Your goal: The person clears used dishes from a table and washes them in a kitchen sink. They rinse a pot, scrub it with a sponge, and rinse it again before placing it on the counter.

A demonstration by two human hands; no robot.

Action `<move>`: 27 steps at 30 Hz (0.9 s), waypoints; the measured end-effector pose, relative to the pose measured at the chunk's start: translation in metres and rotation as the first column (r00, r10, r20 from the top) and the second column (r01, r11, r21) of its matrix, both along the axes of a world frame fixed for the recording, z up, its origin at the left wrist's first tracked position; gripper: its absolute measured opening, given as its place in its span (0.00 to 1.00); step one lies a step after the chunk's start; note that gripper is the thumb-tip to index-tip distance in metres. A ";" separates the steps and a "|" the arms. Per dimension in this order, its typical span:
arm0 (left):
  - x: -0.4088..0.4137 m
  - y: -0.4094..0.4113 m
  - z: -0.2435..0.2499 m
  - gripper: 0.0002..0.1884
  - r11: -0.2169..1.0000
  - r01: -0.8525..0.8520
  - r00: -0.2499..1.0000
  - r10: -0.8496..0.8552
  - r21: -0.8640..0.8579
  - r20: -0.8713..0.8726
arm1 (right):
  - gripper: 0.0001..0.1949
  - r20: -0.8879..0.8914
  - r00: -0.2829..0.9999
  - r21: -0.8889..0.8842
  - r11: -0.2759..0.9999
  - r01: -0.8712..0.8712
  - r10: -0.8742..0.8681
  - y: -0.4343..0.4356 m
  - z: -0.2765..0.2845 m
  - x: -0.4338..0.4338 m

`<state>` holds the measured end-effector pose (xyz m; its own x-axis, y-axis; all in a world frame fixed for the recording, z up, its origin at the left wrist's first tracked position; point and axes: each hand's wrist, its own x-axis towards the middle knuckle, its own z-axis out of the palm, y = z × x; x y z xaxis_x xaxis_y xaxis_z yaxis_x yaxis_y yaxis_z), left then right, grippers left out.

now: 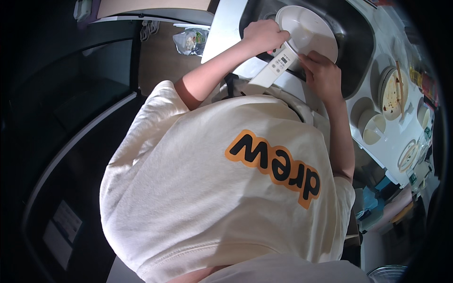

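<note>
Before me, a white electric pot (313, 33) is tilted over the stainless-steel sink (359, 39), its pale inside facing up. Its long white handle (271, 72) points back toward my waist and carries a small display and several buttons. My left hand (263, 35) grips the pot's rim just left of the handle, fingers curled. On the other side of the handle, my right hand (322, 72) pinches the rim with thumb and fingers. Some fingertips of both hands are hidden.
On the white counter (364, 99) right of the sink stand stacked plates (391, 93) with food residue and chopsticks (399, 81) on top. Nearer is a pale bowl (373, 131). A clear plastic bag (191, 41) holding food scraps hangs left of the sink.
</note>
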<state>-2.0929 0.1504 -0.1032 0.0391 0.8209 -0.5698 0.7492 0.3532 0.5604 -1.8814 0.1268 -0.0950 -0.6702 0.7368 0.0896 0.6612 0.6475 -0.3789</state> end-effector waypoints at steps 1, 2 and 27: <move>-0.001 -0.001 -0.001 0.21 1.000 -0.009 1.000 0.009 0.002 0.013 | 0.12 0.004 1.000 0.001 1.000 -0.006 0.006 0.000 0.000 0.000; -0.002 -0.003 -0.004 0.21 1.000 -0.018 1.000 0.017 0.004 0.026 | 0.12 0.009 1.000 0.001 1.000 -0.017 0.017 0.001 0.001 -0.001; 0.016 0.003 -0.034 0.15 0.562 0.056 0.365 0.758 -0.825 0.541 | 0.14 0.148 0.988 0.186 0.980 -0.066 0.039 0.023 0.020 -0.001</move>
